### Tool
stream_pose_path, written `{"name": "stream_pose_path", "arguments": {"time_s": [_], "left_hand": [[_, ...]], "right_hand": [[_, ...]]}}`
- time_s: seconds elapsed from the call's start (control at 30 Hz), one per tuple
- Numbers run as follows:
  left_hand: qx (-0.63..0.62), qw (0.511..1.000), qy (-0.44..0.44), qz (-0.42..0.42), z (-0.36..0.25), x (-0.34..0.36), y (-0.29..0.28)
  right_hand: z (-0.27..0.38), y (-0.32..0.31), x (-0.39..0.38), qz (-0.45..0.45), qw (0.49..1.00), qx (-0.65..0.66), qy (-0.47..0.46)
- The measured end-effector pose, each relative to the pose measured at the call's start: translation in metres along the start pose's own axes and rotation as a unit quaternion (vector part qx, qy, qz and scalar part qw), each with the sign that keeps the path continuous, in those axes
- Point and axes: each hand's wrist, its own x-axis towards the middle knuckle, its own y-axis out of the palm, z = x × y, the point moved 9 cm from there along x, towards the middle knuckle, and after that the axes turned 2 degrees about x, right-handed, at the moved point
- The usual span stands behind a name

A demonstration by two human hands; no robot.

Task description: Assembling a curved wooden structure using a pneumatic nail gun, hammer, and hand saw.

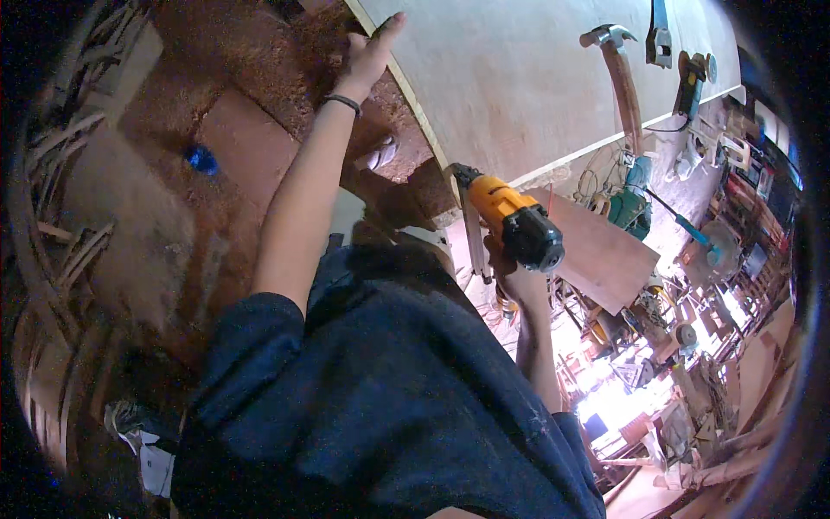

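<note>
My right hand [516, 281] is wrapped round the handle of a yellow-and-black nail gun [510, 212]. The gun's nose meets the near corner of a large pale panel [510, 86] with a light wooden edge. Farther along that panel's left edge, my left hand [370, 62] rests against the rim with fingers stretched out and apart. A dark band circles the left wrist. On top of the panel lie a claw hammer [619, 82] with a wooden handle, a blue-handled tool [659, 39] and a corded angle grinder [691, 85].
A brown board [596, 251] and a green machine [629, 210] stand right of the panel. Beyond them are cluttered tools and timber. A crumpled blue item [201, 159] lies on the dusty floor at left, with wood scraps [82, 251] along the far left.
</note>
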Motion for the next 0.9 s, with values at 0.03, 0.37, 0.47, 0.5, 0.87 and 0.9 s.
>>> {"name": "stream_pose_path", "arguments": {"time_s": [0.03,0.37,0.47,0.5,0.87,0.9], "left_hand": [[0.012,1.000,-0.011,0.004,-0.002,-0.003,0.000],[0.005,0.998,0.037,0.049,-0.025,-0.010,0.004],[0.014,0.997,0.033,0.074,-0.014,-0.005,0.004],[0.017,0.995,0.035,0.093,-0.014,-0.005,0.008],[-0.040,0.992,0.027,0.119,-0.001,-0.001,0.012],[-0.053,0.991,0.024,0.121,-0.005,-0.004,0.015]], "right_hand": [[0.004,0.000,0.005,0.003,1.000,-0.001,-0.002],[0.031,-0.006,0.015,0.010,1.000,-0.017,0.021],[0.030,-0.011,0.013,0.018,0.998,-0.042,0.039],[0.036,-0.012,0.014,0.018,0.999,-0.034,0.007],[0.057,-0.017,0.041,0.032,0.997,-0.042,-0.057],[0.063,-0.015,0.045,0.045,0.995,-0.056,-0.072]]}}
